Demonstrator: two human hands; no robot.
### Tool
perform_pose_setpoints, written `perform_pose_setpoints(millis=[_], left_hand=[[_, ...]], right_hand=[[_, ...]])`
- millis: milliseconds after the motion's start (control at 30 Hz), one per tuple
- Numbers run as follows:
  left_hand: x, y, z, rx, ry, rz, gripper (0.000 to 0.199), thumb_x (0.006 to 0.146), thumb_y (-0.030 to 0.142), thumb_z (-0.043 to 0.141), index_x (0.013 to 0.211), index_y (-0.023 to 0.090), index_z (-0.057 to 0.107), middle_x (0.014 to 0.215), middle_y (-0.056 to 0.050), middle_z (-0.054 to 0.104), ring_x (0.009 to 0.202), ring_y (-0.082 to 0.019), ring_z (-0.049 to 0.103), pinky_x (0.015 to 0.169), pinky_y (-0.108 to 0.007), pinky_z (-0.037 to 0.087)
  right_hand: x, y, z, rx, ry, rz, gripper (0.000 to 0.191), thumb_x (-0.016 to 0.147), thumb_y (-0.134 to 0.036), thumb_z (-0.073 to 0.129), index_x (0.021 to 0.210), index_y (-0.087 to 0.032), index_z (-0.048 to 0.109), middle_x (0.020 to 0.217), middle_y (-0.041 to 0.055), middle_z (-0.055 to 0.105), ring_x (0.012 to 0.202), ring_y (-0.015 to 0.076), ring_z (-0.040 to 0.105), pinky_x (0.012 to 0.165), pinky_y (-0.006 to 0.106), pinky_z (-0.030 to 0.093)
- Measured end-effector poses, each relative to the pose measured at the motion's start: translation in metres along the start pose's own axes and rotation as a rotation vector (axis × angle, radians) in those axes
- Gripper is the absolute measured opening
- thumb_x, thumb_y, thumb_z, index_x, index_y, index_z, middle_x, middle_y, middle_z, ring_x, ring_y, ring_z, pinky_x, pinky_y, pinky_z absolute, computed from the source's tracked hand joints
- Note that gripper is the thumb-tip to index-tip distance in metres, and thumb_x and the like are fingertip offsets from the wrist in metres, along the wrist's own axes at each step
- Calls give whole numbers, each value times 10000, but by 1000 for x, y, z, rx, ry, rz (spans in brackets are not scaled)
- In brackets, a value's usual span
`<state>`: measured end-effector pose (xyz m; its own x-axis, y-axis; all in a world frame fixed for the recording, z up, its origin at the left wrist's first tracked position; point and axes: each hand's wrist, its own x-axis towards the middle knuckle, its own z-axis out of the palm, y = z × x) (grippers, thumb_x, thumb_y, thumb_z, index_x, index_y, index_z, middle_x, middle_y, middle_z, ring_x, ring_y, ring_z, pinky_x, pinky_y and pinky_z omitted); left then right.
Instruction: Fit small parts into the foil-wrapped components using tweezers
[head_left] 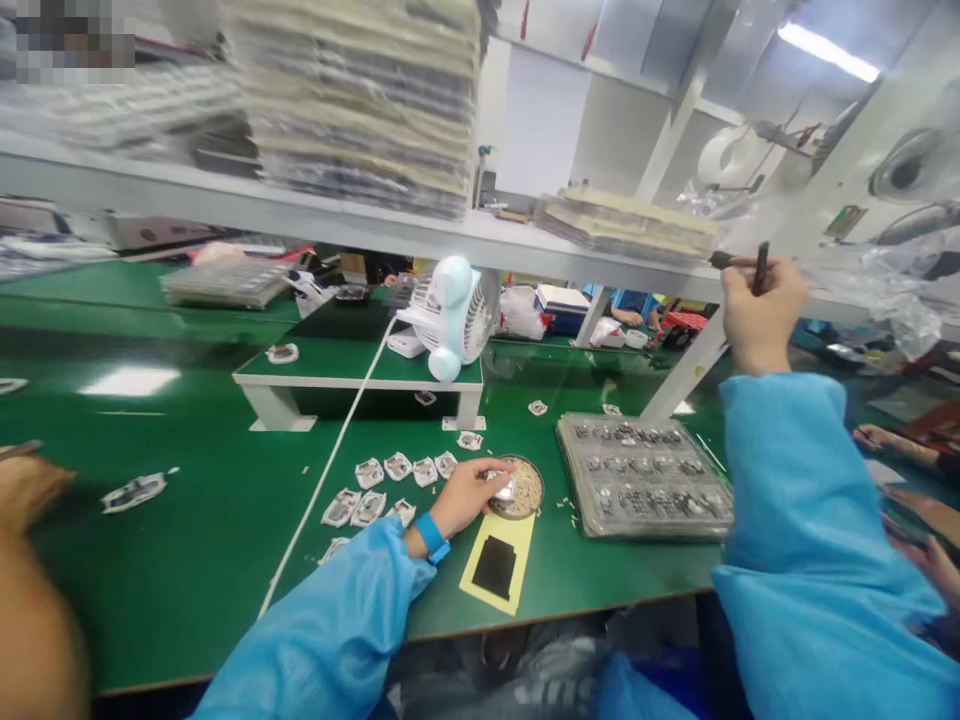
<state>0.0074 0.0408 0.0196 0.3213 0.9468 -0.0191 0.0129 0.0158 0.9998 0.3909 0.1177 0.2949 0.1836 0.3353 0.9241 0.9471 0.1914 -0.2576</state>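
My left hand point(469, 492) pinches a small white-and-silver device part point(502, 487) over a round dish point(534, 508) of tiny beige pieces. Just below lies a yellow sheet point(517, 590) with a black patch point(495, 568). Several similar white casings point(367, 508) sit in loose rows left of that hand. Up at the shelf's front edge, my right hand point(765, 310) is closed round a slim black tool point(763, 268). A dark tip shows left of its fingers; whether it belongs to the same tool I cannot tell.
A stack of clear trays point(645, 480) holding small parts stands right of the dish. A small fan point(454, 320) sits on a low green stand point(360, 378). Overhead runs a white shelf point(375, 222) with stacked trays. Another person's hand point(34, 490) is at far left, others at right.
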Motion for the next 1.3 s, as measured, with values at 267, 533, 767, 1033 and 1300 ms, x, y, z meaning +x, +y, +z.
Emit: perform_pose_setpoints(millis=[267,533,767,1033,1300], left_hand=[[6,-12,1,-40,18,-65,285,843,320,726,1044,119,702,788,-54,729,563,-136,690,427,-172,350],[4,-6,1,-62,-3,-102,416,780,353,802,1094,109,680,1067,-134,736,640,-166,740,420,-176,397],[4,-2,1,-72,7,-100,382,789,370,807,1037,101,701,934,-90,739,614,-148,726,423,-172,434],[3,-4,6,-237,38,-69,303,724,270,856,929,104,707,803,-50,724,585,-131,686,530,-227,575],[16,24,-30,-342,269,65,270,742,253,839,937,104,727,797,-56,726,602,-122,671,549,-220,576]], right_hand=[[-210,-3,23,67,-741,282,283,838,-448,696,869,-181,785,735,38,740,670,202,653,638,303,469],[-210,42,26,-185,-895,281,331,860,-489,667,997,-220,804,914,73,799,824,246,719,712,317,495],[-196,70,36,-451,-970,354,397,846,-505,662,1042,-197,816,982,154,790,936,319,727,751,347,505],[-206,82,42,-522,-1044,334,529,842,-632,629,1036,-172,805,957,182,782,905,342,723,707,360,476],[-199,84,40,-453,-1138,440,351,791,-540,667,817,-208,780,814,145,767,789,324,692,698,391,459]])
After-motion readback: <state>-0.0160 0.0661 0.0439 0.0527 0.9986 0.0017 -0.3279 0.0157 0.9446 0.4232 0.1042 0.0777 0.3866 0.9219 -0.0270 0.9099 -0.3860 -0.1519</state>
